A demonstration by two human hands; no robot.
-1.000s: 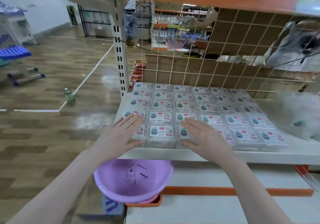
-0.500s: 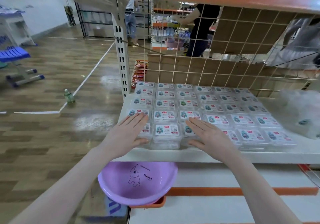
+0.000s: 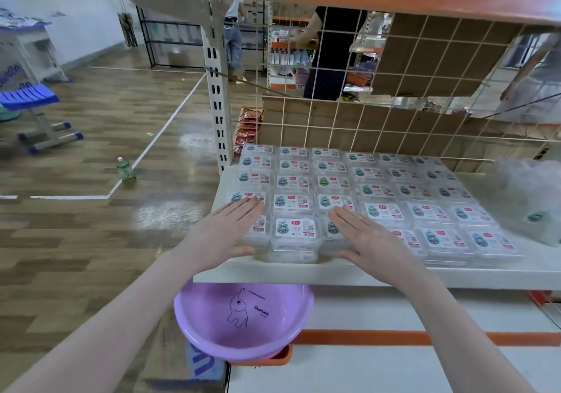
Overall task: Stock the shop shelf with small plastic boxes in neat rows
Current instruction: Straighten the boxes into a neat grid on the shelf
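Small plastic boxes [image 3: 375, 191] in neat rows across the white shop shelf [image 3: 485, 276] at centre frame, clear lids labelled, right up to the wire grid back [image 3: 394, 110]. Left hand [image 3: 226, 235] flat, fingers straight and together, pressing on the front-left boxes at the shelf corner; right hand [image 3: 368, 238] likewise flat and spread over the boxes just right of one uncovered front box [image 3: 294, 235] between the two. Neither hand gripping anything. Clear plastic bag [image 3: 531, 198] at the shelf's right end. Purple basin [image 3: 243, 316] below the shelf edge, lower centre. Green bottle [image 3: 125, 169] on the wood floor at left; blue stool [image 3: 33, 110] farther left.
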